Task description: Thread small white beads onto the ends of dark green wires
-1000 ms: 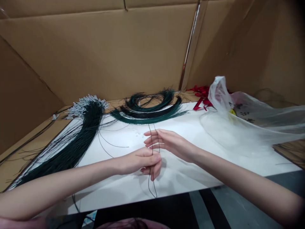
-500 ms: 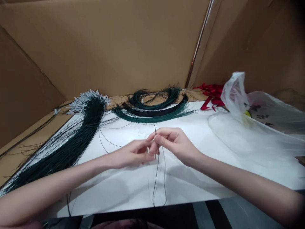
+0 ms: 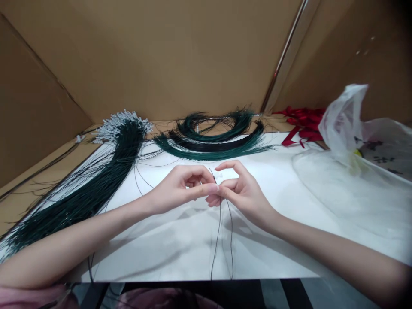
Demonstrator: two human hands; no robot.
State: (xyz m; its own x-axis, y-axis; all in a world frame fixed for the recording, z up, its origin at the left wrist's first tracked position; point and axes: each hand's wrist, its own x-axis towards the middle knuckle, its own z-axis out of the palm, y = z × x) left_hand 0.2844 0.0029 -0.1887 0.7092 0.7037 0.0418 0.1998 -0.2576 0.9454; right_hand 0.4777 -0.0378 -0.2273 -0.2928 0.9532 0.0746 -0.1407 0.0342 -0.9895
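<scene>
My left hand (image 3: 180, 189) and my right hand (image 3: 240, 191) meet fingertip to fingertip over the white table top (image 3: 277, 240). Both pinch one thin dark cord (image 3: 222, 231), whose two strands hang down from the fingers to the table's near edge. A small white piece (image 3: 219, 175) shows just above the fingertips. To the left lies a long bundle of dark green cords (image 3: 96, 189) with white tips at its far end. Behind the hands lies a curved bundle of green cords (image 3: 212, 146).
Cardboard walls (image 3: 161, 56) stand round the table at the back and both sides. A clear plastic bag (image 3: 354, 171) lies at the right. Red ribbons (image 3: 302, 124) are heaped at the back right. Loose single cords (image 3: 141, 180) trail across the table near the long bundle.
My right hand went from open above the cord to pinching it. Both hands rose and moved away from me, closing together at the fingertips. The view has shifted left.
</scene>
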